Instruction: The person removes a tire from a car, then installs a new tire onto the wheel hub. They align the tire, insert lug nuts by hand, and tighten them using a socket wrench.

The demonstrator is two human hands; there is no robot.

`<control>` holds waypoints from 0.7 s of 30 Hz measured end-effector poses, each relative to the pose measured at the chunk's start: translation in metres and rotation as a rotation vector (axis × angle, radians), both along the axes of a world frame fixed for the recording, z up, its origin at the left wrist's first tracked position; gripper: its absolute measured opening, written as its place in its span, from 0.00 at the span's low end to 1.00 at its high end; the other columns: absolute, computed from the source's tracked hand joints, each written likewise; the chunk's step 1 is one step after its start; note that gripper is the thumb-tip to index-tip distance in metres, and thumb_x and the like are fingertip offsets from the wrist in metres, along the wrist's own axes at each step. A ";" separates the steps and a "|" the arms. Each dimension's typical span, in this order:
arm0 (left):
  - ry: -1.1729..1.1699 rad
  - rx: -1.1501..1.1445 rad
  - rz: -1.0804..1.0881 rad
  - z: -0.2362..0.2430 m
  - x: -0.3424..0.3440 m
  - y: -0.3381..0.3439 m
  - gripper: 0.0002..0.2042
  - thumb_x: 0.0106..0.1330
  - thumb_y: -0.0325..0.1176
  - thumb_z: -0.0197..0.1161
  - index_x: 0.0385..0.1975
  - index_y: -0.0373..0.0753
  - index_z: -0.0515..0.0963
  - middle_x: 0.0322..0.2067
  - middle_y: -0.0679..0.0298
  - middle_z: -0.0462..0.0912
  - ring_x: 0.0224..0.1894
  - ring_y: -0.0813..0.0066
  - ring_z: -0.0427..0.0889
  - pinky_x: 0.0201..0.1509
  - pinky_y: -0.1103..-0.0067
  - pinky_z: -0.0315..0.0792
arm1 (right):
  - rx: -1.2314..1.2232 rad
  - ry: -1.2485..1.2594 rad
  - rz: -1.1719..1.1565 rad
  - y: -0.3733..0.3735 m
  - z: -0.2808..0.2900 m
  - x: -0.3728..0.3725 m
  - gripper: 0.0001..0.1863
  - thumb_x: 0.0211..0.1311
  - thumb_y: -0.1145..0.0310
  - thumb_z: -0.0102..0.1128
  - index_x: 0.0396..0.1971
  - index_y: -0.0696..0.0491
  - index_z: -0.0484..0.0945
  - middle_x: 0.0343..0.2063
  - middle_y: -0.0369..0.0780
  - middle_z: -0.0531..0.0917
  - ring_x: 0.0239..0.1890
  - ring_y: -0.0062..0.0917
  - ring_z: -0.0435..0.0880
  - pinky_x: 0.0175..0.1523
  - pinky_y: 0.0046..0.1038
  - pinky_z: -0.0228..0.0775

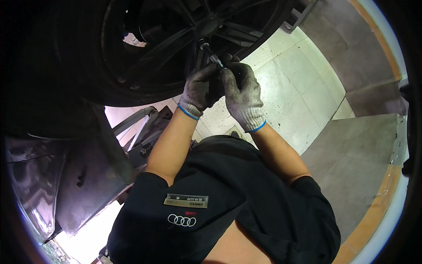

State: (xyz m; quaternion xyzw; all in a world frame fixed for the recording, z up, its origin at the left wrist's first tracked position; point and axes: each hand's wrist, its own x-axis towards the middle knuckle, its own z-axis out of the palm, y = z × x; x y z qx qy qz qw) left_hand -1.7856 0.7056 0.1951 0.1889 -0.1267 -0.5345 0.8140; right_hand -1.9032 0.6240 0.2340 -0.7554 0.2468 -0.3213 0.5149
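Observation:
A dark multi-spoke wheel with its tyre hangs above the floor in front of me. A metal socket extension runs from a lug hole beside the hub towards my gloves; its far end sits at the hole. My right hand, in a grey-and-white knit glove with a blue cuff, is closed with thumb and fingers pinched at the near end of the extension. My left hand, gloved alike, is curled just beside it, below the shaft. Its fingertips are dark and partly hidden, so what they grip does not show.
Left of me are dark car body panels and a metal lift arm below the tyre. Pale floor tiles lie beyond my right hand. Grey mats or panels with an orange edge stripe stretch along the right.

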 end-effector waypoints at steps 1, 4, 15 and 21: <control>-0.208 0.124 0.096 0.001 -0.002 0.000 0.19 0.79 0.38 0.52 0.61 0.33 0.76 0.60 0.51 0.80 0.62 0.56 0.81 0.66 0.64 0.78 | 0.056 -0.054 0.003 0.001 0.002 0.005 0.16 0.75 0.64 0.60 0.51 0.62 0.77 0.32 0.44 0.86 0.29 0.25 0.85 0.35 0.26 0.80; -0.345 0.008 0.137 0.000 -0.001 0.000 0.18 0.78 0.36 0.53 0.61 0.32 0.76 0.61 0.51 0.79 0.62 0.57 0.81 0.67 0.65 0.77 | 0.807 -0.048 0.095 -0.006 0.008 0.007 0.19 0.79 0.59 0.53 0.54 0.60 0.77 0.28 0.39 0.82 0.19 0.20 0.76 0.23 0.23 0.69; -0.104 0.164 0.097 -0.017 0.005 -0.013 0.14 0.73 0.46 0.68 0.47 0.42 0.81 0.36 0.67 0.84 0.41 0.73 0.84 0.44 0.75 0.79 | -0.570 -0.028 0.078 -0.009 0.004 -0.007 0.22 0.67 0.71 0.68 0.57 0.57 0.73 0.43 0.48 0.88 0.42 0.37 0.91 0.48 0.34 0.84; -0.105 0.083 0.084 0.002 0.004 -0.005 0.19 0.76 0.48 0.61 0.53 0.39 0.80 0.46 0.59 0.85 0.47 0.67 0.85 0.56 0.69 0.80 | -0.215 0.101 0.040 -0.007 0.007 -0.004 0.17 0.72 0.63 0.65 0.48 0.61 0.74 0.30 0.50 0.88 0.31 0.39 0.90 0.37 0.36 0.82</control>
